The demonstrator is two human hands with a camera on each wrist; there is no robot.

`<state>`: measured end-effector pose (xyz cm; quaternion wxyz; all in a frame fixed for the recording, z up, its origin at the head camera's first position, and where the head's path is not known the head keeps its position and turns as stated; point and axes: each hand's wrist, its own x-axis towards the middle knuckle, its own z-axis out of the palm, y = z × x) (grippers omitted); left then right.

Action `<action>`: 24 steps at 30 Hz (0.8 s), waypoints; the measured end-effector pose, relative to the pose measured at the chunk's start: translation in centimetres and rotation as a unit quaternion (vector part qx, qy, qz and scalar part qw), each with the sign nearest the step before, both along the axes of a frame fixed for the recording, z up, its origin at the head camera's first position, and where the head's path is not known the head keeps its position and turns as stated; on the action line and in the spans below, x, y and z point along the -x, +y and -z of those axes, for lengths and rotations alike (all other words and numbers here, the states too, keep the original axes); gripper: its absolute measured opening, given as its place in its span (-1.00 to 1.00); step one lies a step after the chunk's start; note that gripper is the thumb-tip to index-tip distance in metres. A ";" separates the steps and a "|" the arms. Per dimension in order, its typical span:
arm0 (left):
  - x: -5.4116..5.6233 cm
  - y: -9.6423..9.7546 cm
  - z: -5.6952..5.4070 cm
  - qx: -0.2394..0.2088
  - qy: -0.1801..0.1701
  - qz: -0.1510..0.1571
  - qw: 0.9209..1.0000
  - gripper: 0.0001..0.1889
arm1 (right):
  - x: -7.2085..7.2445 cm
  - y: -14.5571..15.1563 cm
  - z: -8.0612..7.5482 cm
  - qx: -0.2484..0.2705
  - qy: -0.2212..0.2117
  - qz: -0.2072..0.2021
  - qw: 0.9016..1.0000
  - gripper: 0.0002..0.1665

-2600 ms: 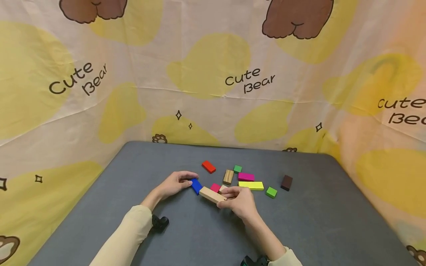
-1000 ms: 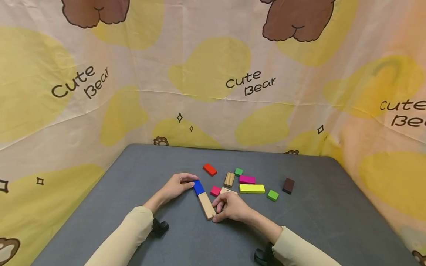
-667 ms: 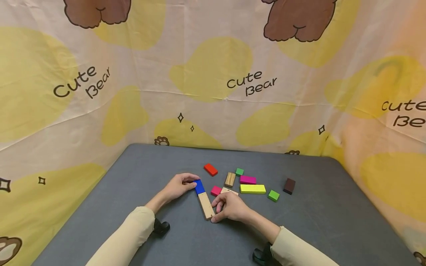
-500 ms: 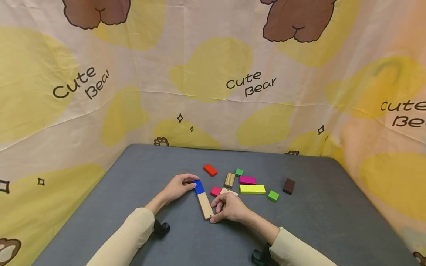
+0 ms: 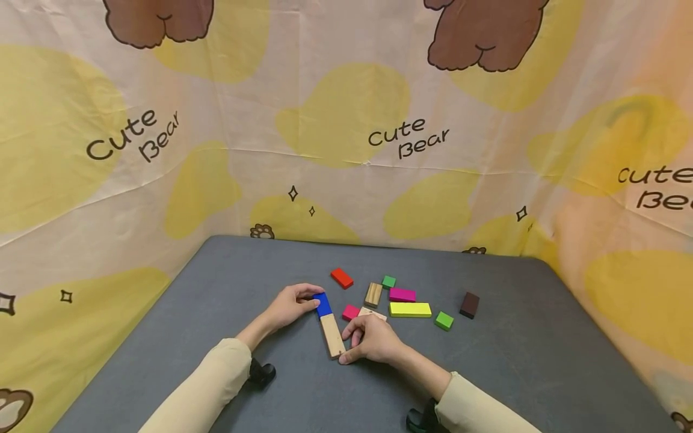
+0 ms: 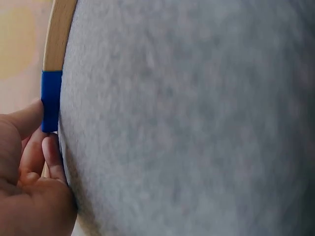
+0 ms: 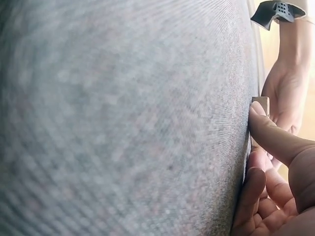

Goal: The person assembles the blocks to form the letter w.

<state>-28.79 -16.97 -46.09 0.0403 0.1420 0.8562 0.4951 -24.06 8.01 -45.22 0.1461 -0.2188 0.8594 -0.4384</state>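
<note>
A blue block [image 5: 323, 305] and a longer plain wooden block [image 5: 332, 337] lie end to end in one slanting line on the grey table. My left hand [image 5: 289, 305] holds the far end of the blue block between thumb and fingers. In the left wrist view, the thumb presses the side of the blue block [image 6: 51, 98] and the fingers curl at its end. My right hand [image 5: 373, 341] has its thumb at the near end of the wooden block and curled fingers along its right side. In the right wrist view, the thumb covers part of the wooden block's end [image 7: 262, 104].
Right of the line lie a pink block [image 5: 351, 312] and another pale wooden block [image 5: 372, 313], partly behind my right hand. Farther off are red [image 5: 342, 278], striped wooden [image 5: 373, 294], magenta [image 5: 402, 294], yellow [image 5: 410, 310], green [image 5: 444, 320] and dark brown [image 5: 469, 305] blocks.
The wooden block has swung from pointing right to lying in line with the blue block, its near end drawn toward me by my right hand. The blue block turned slightly; lately little moves.
</note>
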 end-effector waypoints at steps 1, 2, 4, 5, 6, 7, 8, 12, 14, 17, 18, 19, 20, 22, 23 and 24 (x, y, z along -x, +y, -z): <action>0.0 0.0 0.0 -0.001 -0.002 -0.003 1.000 -0.69 | 0.0 0.0 0.0 -0.001 0.001 -0.002 1.000 -0.62; 0.0 0.1 0.0 -0.001 -0.003 -0.005 1.000 -0.69 | 0.0 0.0 0.0 -0.002 0.003 -0.003 1.000 -0.63; 0.0 0.1 0.0 -0.002 -0.005 -0.008 1.000 -0.69 | 0.1 0.1 0.0 0.000 0.005 -0.007 1.000 -0.63; 0.0 0.2 0.1 -0.002 -0.006 -0.009 1.000 -0.69 | 0.1 0.1 0.0 0.001 0.005 -0.007 1.000 -0.63; 0.0 0.2 0.1 -0.002 -0.005 -0.008 1.000 -0.69 | 0.1 0.1 0.0 0.002 0.005 -0.008 1.000 -0.63; 0.0 0.2 0.1 -0.003 -0.006 -0.008 1.000 -0.69 | 0.1 0.1 0.0 0.003 0.005 -0.008 1.000 -0.63; 0.0 0.2 0.0 -0.004 -0.006 -0.007 1.000 -0.69 | 0.1 0.1 0.1 0.004 0.004 -0.009 1.000 -0.63; -0.1 0.3 -0.1 -0.010 -0.006 0.000 1.000 -0.69 | 0.1 0.2 0.3 0.005 0.004 -0.009 1.000 -0.63; 0.0 0.3 -0.1 -0.014 -0.007 0.004 1.000 -0.70 | 0.1 0.2 0.3 0.006 0.006 -0.009 1.000 -0.63; 0.0 0.4 -0.2 -0.017 -0.006 0.009 1.000 -0.70 | 0.1 0.2 0.2 0.003 0.009 -0.010 1.000 -0.63; 0.0 0.4 -0.2 -0.017 -0.006 0.011 1.000 -0.70 | 0.1 0.2 0.2 0.002 0.009 -0.011 1.000 -0.64; 0.0 0.4 -0.2 -0.017 -0.004 0.013 1.000 -0.69 | 0.1 0.2 0.2 0.001 0.011 -0.012 1.000 -0.63; 0.1 0.4 -0.1 -0.017 -0.002 0.014 1.000 -0.69 | 0.1 0.2 0.2 -0.001 0.011 -0.012 1.000 -0.63; 0.0 0.3 0.0 -0.016 0.001 0.015 1.000 -0.69 | 0.0 0.2 0.1 -0.001 0.010 -0.013 1.000 -0.63; 0.0 0.3 0.0 -0.016 0.002 0.015 1.000 -0.69 | 0.0 0.1 0.1 -0.002 0.010 -0.013 1.000 -0.63; 0.0 0.2 0.1 -0.015 0.003 0.013 1.000 -0.69 | 0.0 0.1 0.1 -0.002 0.011 -0.013 1.000 -0.63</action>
